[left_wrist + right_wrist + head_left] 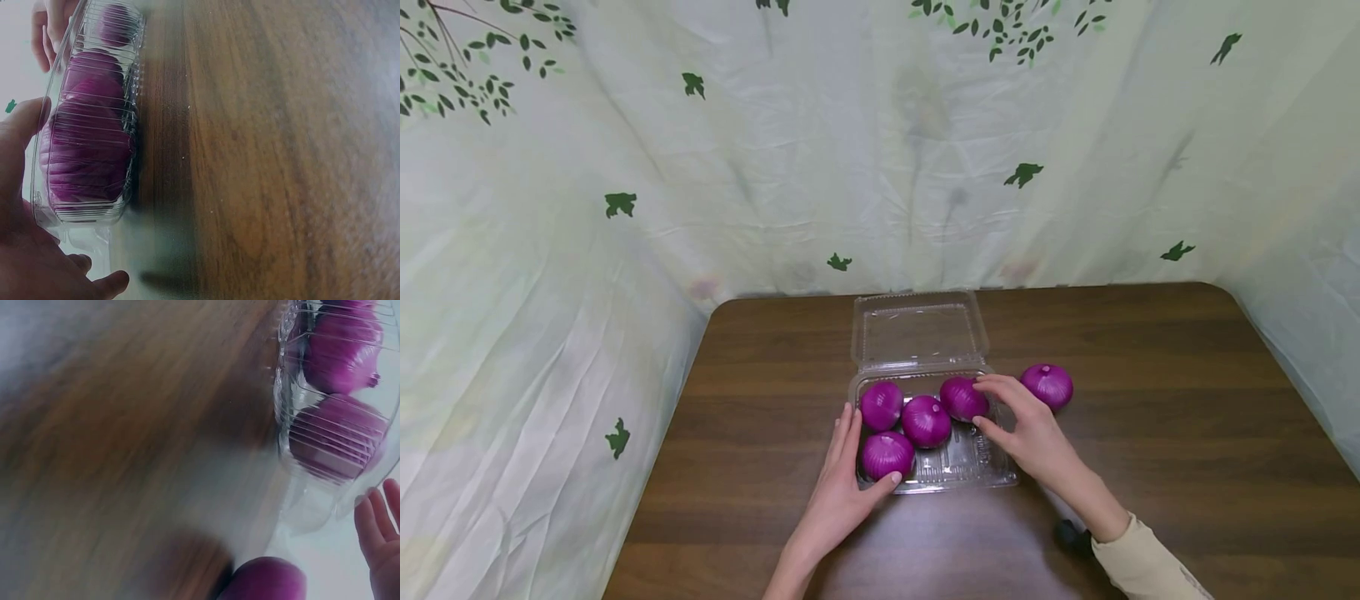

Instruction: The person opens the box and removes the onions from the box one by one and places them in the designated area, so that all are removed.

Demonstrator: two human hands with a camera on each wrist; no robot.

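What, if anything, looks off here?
Nothing looks spilled or damaged. Only odd: one round purple onion sits on the brown wooden table, outside the clear plastic container holding the other four.

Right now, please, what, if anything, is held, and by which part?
The left hand only touches the clear clamshell at its near-left corner; whether the right hand grips its rightmost red onion cannot be told.

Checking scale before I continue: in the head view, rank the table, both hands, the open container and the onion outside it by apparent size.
1. Table
2. Open container
3. Left hand and right hand, too alike to rank
4. Onion outside the container
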